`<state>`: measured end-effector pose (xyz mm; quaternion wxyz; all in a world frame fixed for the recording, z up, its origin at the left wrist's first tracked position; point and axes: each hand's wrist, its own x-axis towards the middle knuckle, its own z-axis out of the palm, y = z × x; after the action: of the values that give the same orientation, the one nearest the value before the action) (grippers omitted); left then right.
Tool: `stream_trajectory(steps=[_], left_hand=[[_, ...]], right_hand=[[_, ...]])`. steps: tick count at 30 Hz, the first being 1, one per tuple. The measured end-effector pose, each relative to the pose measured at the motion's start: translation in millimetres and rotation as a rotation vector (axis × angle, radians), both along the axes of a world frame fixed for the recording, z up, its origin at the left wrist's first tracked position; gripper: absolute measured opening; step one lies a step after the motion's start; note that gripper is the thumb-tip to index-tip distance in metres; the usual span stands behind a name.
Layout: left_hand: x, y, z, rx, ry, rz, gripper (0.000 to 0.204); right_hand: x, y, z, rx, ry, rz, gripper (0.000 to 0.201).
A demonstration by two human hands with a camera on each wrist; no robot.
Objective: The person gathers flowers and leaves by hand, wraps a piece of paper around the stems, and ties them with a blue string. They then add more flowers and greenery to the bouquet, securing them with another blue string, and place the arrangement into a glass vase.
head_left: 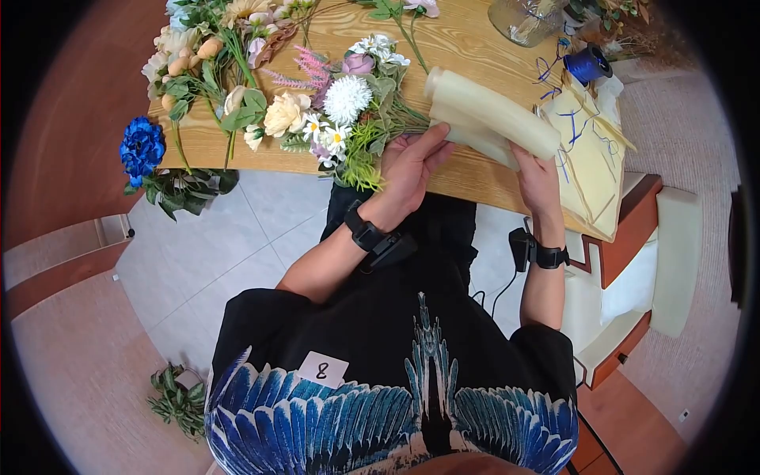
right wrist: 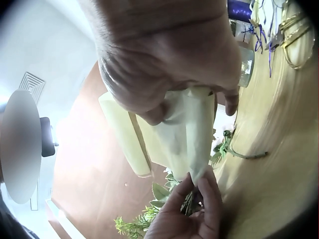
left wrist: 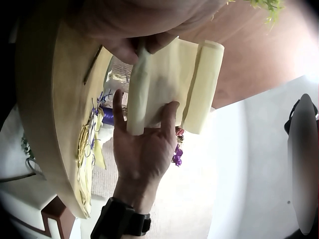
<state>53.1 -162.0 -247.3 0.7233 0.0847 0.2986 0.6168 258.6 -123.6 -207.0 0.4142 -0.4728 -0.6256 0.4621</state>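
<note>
My left hand [head_left: 412, 172] grips the stems of a bouquet [head_left: 347, 100], which has a white pompom flower, daisies, a cream rose and pink sprigs. Between that hand's thumb and fingers is also the edge of a pale yellow sheet of wrapping paper [head_left: 491, 111], curled into rolls at both sides. My right hand [head_left: 541, 184] holds the sheet's other end, thumb on one face and fingers behind, as the left wrist view shows. From the right wrist, the left fingertips [right wrist: 205, 185] pinch the paper right at the stems [right wrist: 188, 203].
More artificial flowers [head_left: 210, 49] lie along the wooden table's left side, with a blue flower [head_left: 142, 149] at its edge. On the right are folded yellow paper [head_left: 590, 150], blue ribbon pieces and a blue spool [head_left: 587, 63]. A glass vase [head_left: 526, 20] stands at the back.
</note>
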Motion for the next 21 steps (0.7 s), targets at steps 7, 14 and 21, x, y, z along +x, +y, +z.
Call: stream_trajectory(steps=[7, 14, 21], left_hand=[[4.4, -4.7, 3.1, 0.0, 0.049, 0.135, 0.008], [3.5, -6.3, -9.2, 0.103, 0.028, 0.053, 0.012], [1.0, -8.1, -7.1, 0.053, 0.051, 0.06, 0.013]], right_hand=[[-11.3, 0.4, 25.3, -0.307, 0.179, 0.259, 0.028], [-16.9, -2.7, 25.4, -0.121, 0.019, 0.296, 0.021], [-17.3, -1.2, 3.8, -0.141, 0.156, 0.26, 0.016]])
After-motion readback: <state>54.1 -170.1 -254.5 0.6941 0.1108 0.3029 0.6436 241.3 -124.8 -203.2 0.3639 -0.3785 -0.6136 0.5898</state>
